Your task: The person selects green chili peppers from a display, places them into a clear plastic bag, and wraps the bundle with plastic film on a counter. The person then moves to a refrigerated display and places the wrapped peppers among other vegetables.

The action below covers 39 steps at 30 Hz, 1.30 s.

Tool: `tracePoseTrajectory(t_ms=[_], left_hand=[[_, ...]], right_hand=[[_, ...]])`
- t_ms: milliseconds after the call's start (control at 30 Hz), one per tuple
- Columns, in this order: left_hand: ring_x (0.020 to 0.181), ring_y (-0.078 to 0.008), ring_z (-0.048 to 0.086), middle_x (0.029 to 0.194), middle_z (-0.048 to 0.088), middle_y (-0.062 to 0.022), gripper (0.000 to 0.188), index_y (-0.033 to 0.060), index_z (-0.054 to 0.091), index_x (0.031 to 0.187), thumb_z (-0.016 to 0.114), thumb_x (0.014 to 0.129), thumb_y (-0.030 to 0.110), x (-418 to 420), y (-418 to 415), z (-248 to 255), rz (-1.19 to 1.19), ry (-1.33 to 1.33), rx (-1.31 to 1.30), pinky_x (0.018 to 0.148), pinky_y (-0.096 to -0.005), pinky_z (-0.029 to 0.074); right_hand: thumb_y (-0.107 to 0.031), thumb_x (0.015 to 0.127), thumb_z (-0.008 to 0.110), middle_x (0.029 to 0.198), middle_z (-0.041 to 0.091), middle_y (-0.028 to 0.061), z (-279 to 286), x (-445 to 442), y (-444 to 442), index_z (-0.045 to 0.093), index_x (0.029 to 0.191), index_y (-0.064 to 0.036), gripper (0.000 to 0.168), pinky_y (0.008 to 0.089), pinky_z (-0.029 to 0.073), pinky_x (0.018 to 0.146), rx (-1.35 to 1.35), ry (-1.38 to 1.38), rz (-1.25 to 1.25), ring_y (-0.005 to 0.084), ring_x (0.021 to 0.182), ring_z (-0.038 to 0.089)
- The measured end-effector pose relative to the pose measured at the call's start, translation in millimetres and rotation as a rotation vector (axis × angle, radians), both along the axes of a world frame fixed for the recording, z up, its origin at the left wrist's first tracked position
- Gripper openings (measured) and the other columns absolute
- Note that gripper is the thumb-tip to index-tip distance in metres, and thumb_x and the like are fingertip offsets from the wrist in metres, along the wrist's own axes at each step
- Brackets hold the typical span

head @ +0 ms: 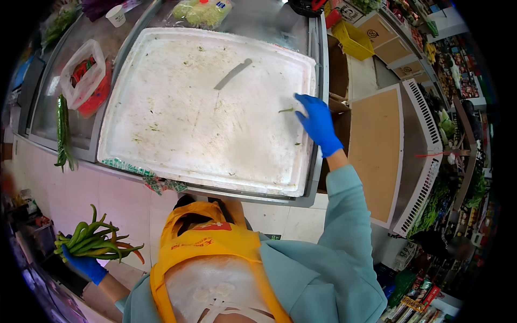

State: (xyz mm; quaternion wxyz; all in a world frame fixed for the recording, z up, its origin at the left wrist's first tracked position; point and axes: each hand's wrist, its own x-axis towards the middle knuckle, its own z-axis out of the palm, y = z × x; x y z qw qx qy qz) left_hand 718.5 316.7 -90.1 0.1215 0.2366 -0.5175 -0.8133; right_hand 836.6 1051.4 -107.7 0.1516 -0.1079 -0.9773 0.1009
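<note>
My left hand, in a blue glove, holds a bunch of long green chili peppers, a few of them orange-red, out at the lower left. My right hand, also gloved in blue, is over the right edge of a large white foam lid with its fingers apart and nothing in them. Just left of its fingertips a small green stem piece lies on the lid. A flat grey strip, possibly a blade, lies near the upper middle. Bits of green debris are scattered about the lid.
Left of the lid are a plastic bag with red contents, long green beans and a white paper cup. Bagged pale green vegetables lie behind. A yellow basket, cardboard boxes and vegetable shelves stand at right.
</note>
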Motion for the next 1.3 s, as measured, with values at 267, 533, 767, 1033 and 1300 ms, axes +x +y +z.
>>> tracePoseTrajectory(t_ms=[267,533,767,1033,1300], left_hand=[[0.102,-0.0259,0.051,0.112,0.051,-0.0149,0.05,0.0017,0.042,0.122,0.049,0.085,0.035,11,13,6,-0.006,0.03,-0.053,0.091,-0.0389,0.04],[0.099,-0.0244,0.053,0.11,0.053,-0.0139,0.047,0.001,0.046,0.117,0.051,0.084,0.034,12,36,15,-0.02,0.042,-0.024,0.089,-0.0369,0.041],[0.099,-0.0269,0.053,0.112,0.052,-0.0146,0.048,0.0039,0.043,0.121,0.049,0.085,0.036,17,18,10,0.008,0.017,-0.051,0.091,-0.0393,0.04],[0.089,-0.0239,0.057,0.1,0.059,-0.0115,0.037,0.0042,0.054,0.106,0.052,0.083,0.033,13,3,-4,-0.127,0.105,0.136,0.081,-0.0378,0.046],[0.083,-0.0207,0.057,0.094,0.059,-0.0105,0.036,0.0043,0.052,0.105,0.052,0.082,0.033,9,-21,-19,0.034,0.162,0.046,0.077,-0.0345,0.047]], right_hand=[[-0.014,0.077,0.052,0.077,0.058,0.0073,-12,16,15,0.061,0.083,-0.011,0.011,0.0355,0.04,0.074,-0.009,-0.29,0.194,0.024,0.075,0.057],[-0.014,0.075,0.055,0.07,0.055,0.0074,-27,55,-26,0.058,0.076,-0.009,0.006,0.0321,0.042,0.061,0.365,-0.476,0.199,0.0237,0.062,0.054],[-0.005,0.075,0.053,0.079,0.059,0.0146,19,63,1,0.059,0.089,-0.004,0.015,0.0349,0.047,0.065,-0.125,0.032,-0.086,0.0307,0.071,0.058],[-0.018,0.076,0.057,0.112,0.053,0.0215,-82,162,83,0.049,0.118,-0.003,0.046,0.036,0.044,0.085,-0.33,-0.278,-0.608,0.0318,0.104,0.052],[0.006,0.068,0.049,0.084,0.061,0.0126,-15,-16,-65,0.062,0.092,-0.005,0.03,0.0306,0.046,0.068,-0.38,-0.042,0.109,0.0248,0.075,0.058]])
